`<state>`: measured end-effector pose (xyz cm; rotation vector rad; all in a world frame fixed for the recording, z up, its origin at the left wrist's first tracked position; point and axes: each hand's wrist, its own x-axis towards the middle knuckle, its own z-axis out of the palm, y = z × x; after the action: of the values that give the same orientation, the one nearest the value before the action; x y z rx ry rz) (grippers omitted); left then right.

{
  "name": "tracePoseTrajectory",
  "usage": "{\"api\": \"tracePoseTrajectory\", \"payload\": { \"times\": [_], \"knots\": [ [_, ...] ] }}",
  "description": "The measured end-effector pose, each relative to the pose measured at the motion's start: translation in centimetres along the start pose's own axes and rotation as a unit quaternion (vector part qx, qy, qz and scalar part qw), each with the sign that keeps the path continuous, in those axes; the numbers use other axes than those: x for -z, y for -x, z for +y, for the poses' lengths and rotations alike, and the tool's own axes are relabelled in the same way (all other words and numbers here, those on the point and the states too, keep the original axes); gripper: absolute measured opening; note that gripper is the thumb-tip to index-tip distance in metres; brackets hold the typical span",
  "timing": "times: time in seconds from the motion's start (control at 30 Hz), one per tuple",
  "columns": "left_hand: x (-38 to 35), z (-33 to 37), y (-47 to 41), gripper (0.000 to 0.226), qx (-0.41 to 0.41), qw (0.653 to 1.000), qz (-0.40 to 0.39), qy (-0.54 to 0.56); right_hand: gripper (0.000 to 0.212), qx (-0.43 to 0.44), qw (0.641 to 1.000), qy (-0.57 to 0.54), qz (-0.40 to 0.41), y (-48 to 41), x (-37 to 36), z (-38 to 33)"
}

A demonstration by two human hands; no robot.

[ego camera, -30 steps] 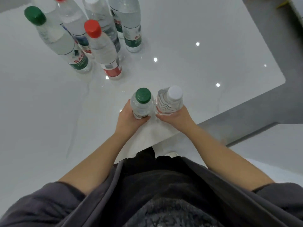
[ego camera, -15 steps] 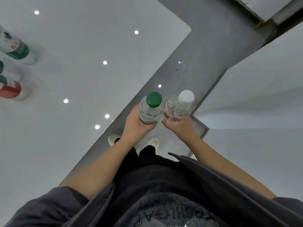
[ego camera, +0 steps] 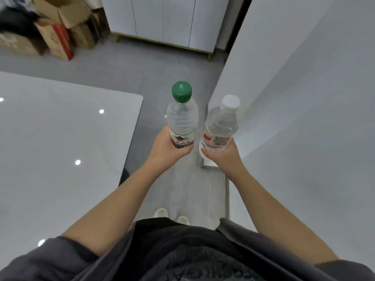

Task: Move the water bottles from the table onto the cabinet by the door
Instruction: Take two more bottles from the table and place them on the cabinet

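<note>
My left hand [ego camera: 165, 148] grips a clear water bottle with a green cap [ego camera: 182, 116] around its lower part. My right hand [ego camera: 222, 157] holds a second clear bottle with a white cap [ego camera: 220, 123] the same way. Both bottles are upright, side by side in the air over the grey floor, right of the glossy white table [ego camera: 60, 142]. A white cabinet [ego camera: 162, 19] on thin gold legs stands ahead at the far end of the floor. The other bottles on the table are out of view.
A white wall [ego camera: 294, 98] runs close along my right side, its corner just behind the white-capped bottle. Cardboard boxes [ego camera: 50, 31] are piled at the far left by the cabinet. A grey floor strip between table and wall leads ahead. My shoes show below.
I have turned away from the table with both bottles lifted off it; the view swung from the tabletop to the floor passage, and the cabinet and boxes have come into sight.
</note>
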<state>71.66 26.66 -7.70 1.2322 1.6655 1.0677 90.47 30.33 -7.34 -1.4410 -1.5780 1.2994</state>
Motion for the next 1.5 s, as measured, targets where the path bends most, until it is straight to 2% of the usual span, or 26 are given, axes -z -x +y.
{"api": "tracePoseTrajectory", "payload": {
  "times": [0.13, 0.37, 0.53, 0.67, 0.93, 1.27, 1.5],
  "knots": [
    [2.3, 6.0, -3.7, 0.053, -0.077, 0.997, -0.020, 0.016, 0.051, 0.046, 0.996, -0.063, 0.053, -1.6, 2.0, -6.4],
    [7.4, 17.8, -7.5, 0.040, -0.177, 0.983, 0.033, 0.021, 0.049, 0.159, 0.976, -0.103, 0.106, -3.6, 6.0, -19.0],
    [9.7, 22.7, -8.2, 0.041, -0.217, 0.974, 0.051, 0.038, 0.050, 0.214, 0.960, -0.122, 0.135, -3.7, 7.9, -24.2],
    [10.6, 25.2, -8.4, 0.041, -0.239, 0.967, 0.065, 0.062, 0.056, 0.225, 0.956, -0.125, 0.144, -3.8, 8.7, -26.6],
    [12.3, 27.8, -8.6, 0.041, -0.257, 0.960, 0.076, 0.079, 0.052, 0.231, 0.955, -0.114, 0.146, -4.4, 8.5, -28.8],
    [14.6, 28.3, -9.2, 0.039, -0.265, 0.953, 0.097, 0.106, 0.055, 0.260, 0.944, -0.129, 0.160, -5.1, 7.3, -30.6],
    [15.3, 28.6, -11.8, 0.041, -0.264, 0.950, 0.114, 0.118, 0.054, 0.249, 0.943, -0.154, 0.158, -8.0, 7.0, -30.9]
  ]
}}
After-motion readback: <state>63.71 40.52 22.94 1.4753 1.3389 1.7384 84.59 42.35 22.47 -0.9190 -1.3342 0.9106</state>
